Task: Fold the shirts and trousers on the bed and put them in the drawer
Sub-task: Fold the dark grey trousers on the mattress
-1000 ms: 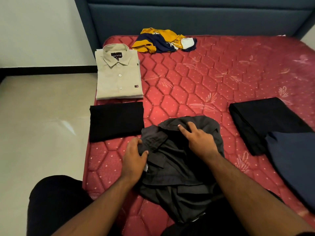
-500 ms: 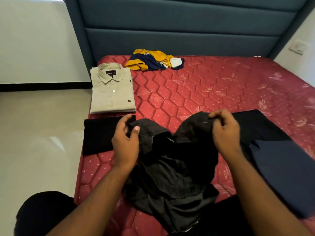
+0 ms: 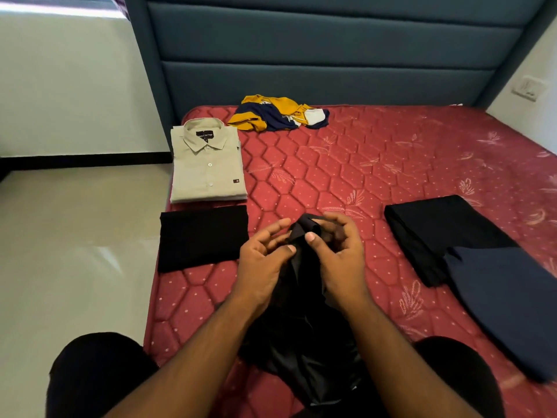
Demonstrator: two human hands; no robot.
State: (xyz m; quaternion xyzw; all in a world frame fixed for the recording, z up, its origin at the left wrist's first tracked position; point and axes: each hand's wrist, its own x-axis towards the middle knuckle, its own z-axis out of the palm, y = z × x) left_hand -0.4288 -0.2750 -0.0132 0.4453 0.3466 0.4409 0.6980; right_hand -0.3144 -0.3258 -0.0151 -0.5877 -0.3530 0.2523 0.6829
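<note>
Both hands work at the dark grey shirt (image 3: 301,336), which hangs bunched in front of the folded black garment (image 3: 202,238), over the near edge of the bed (image 3: 376,164). The left hand (image 3: 265,260) and right hand (image 3: 337,254) pinch its top edge, fingers (image 3: 312,236) curled on cloth. It seems still being sorted out before folding; next it likely needs spreading flat beside that black garment.

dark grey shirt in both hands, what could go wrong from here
The dark grey shirt hangs bunched between the left hand and right hand, so it may fold crooked. Spreading it could disturb the folded black garment or the black trousers, which lie close on either side.
</note>
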